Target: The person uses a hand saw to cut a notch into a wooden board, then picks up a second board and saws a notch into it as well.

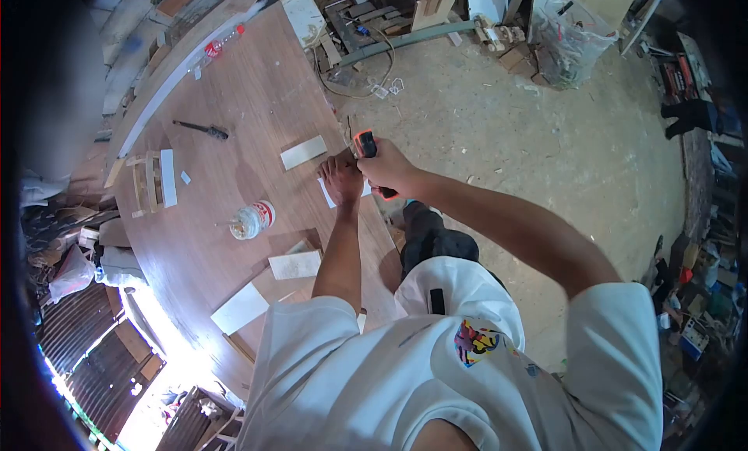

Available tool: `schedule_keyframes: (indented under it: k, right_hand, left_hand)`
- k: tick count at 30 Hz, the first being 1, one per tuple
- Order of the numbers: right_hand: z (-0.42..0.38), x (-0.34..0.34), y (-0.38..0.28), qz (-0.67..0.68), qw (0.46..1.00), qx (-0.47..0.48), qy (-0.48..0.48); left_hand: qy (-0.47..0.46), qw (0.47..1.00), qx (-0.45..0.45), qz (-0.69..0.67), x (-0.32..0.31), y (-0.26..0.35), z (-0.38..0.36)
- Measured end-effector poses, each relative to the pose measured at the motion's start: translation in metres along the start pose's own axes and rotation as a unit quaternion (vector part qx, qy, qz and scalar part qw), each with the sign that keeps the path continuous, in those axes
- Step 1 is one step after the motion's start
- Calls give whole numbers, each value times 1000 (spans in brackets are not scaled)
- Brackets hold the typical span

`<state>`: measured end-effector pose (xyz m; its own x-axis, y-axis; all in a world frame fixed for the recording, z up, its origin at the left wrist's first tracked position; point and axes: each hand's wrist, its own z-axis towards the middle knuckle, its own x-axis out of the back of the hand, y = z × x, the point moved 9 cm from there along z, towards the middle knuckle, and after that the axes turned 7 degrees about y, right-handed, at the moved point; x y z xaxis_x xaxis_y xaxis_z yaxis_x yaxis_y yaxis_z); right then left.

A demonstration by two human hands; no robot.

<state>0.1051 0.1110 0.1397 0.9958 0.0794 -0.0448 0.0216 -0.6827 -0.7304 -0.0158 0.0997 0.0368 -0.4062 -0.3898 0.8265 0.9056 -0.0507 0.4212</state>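
My right hand (389, 170) is closed round the black-and-orange handle of a hand saw (365, 143) at the table's right edge. The blade is seen nearly edge-on, so little of it shows. Close beside it, my left hand (340, 178) grips a white board (326, 192) against the tabletop, its fingers bent over it. Most of that board is hidden under the hand. Another white-faced block (304, 153) lies just beyond my left hand. Nearer my body, a white block (295, 265) rests beside my left forearm.
On the wooden table (202, 256) are a jar with a brush (252, 220), a dark slim tool (201, 129), a small wooden frame (146, 183), a white panel (239, 309) and a red-capped bottle (222, 44). A filled plastic bag (575, 42) and wood scraps stand on the floor.
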Motion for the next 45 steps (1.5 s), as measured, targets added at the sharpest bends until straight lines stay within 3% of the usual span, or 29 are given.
schedule_keyframes:
  k: [2,6,9,12,22,24,28,30,32,35,37,39,42,45]
  right_hand:
    - [35,-11,32,104,994,-21,-27]
    - [74,-26,40,59,997,-41,7]
    - [86,-25,36,72,996,-57,10]
    - [96,-21,27,82,995,-62,-3]
    - [109,-26,35,111,990,-79,-34]
    - [96,-21,39,110,990,-73,-53]
    - [30,-10,47,110,986,106,-72]
    - [2,-3,69,40,974,223,4]
    - [-27,2,85,-34,951,303,45]
    - [-36,-2,102,69,963,253,58]
    - [-36,-2,105,100,954,273,69]
    - [-44,-3,118,-27,957,285,58]
    - [-41,-4,144,-19,968,246,51]
    - [-36,-6,151,-44,956,282,73]
  left_hand:
    - [7,1000,-16,11,5,3,-3]
    - [44,998,-21,-37,9,4,1]
    - [-10,1000,-3,29,-6,-4,0]
    - [-37,999,40,-4,-10,-12,-4]
    - [-39,998,48,13,-10,-12,-3]
    - [30,999,19,-6,4,-2,0]
    - [60,997,-51,7,8,4,-2]
    - [-18,997,59,-43,-6,-14,-3]
    - [9,999,39,-24,2,-6,1]
    - [24,999,24,-10,2,-2,2]
    - [13,999,26,-15,4,-4,4]
    - [-20,999,26,-15,0,-3,2]
    - [5,1000,12,-15,2,-1,1]
    - [-7,1000,15,-21,-1,-5,0]
